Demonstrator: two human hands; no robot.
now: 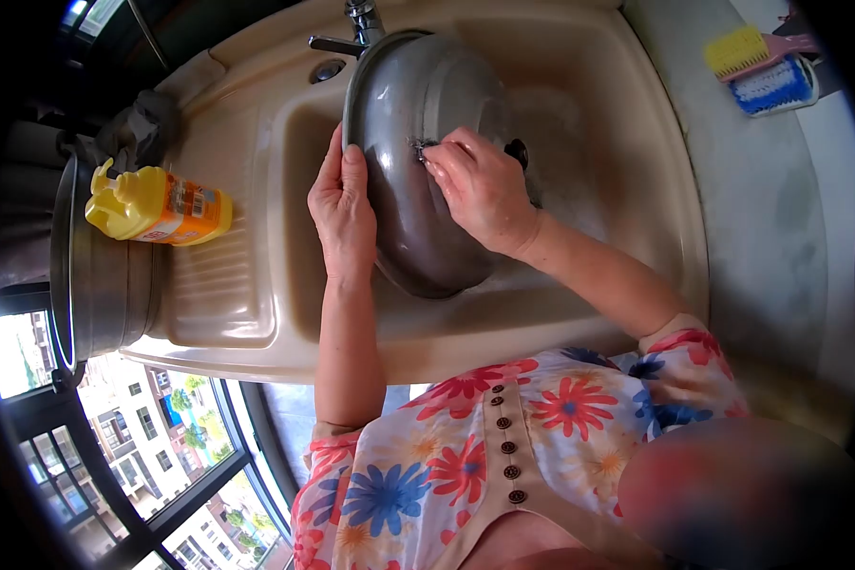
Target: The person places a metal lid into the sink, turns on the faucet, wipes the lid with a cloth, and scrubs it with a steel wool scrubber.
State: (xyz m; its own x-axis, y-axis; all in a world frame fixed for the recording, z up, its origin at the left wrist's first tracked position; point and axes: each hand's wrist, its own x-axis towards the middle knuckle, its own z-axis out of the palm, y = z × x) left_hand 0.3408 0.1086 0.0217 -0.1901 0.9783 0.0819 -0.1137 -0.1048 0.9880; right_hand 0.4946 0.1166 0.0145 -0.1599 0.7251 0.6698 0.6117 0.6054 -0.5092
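Note:
A large domed grey metal lid (413, 223) stands tilted on its side in the sink, with its rim to the left. My left hand (345, 204) grips that rim, thumb on the outer face and fingers behind, out of sight. Against the outer face, my right hand (484, 190) pinches a small steel wool scrubber (421, 150), mostly covered by the fingers. Part of a black knob (517, 152) shows just behind my right hand.
The beige sink (627, 190) surrounds the lid, below a chrome faucet (361, 24). On the ribbed drainboard (223, 294) lies a yellow pump bottle (161, 206), beside a large metal pot (114, 290). Two brushes, yellow-bristled (734, 52) and blue-bristled (774, 85), lie at the right.

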